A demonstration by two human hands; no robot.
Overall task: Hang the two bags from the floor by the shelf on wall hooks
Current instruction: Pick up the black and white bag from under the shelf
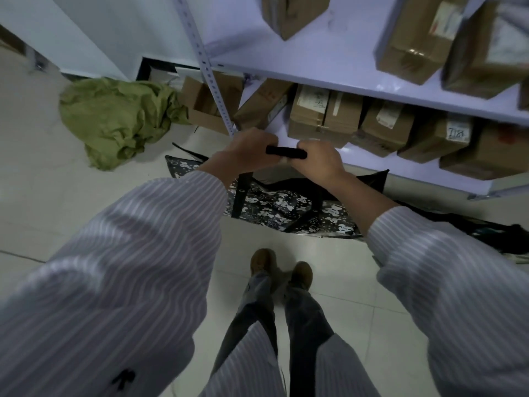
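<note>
Pale floor tiles [343, 296] stretch bare to the left and right of the person's 2 brown shoes [263, 262], which stand close together. Just ahead of the toes lies the black-and-white patterned bag [272, 204], flat on the floor, its far edge tucked against the bottom shelf board. Both striped sleeves reach over it. The left hand [246, 151] and the right hand [317, 159] are each curled tight around the ends of 1 black handle [286, 152], held level above the bag with its straps running down to the bag's body. To the right of the bag a dark bundle [486, 230] lies along the shelf's foot; what it is cannot be told. Farther left, a crumpled green cloth heap [120, 116] sits on the tiles near the shelf's perforated corner post [211, 81]. Beyond the hands, the white shelf [343, 61] holds rows of cardboard boxes [323, 116] on 2 levels.
</note>
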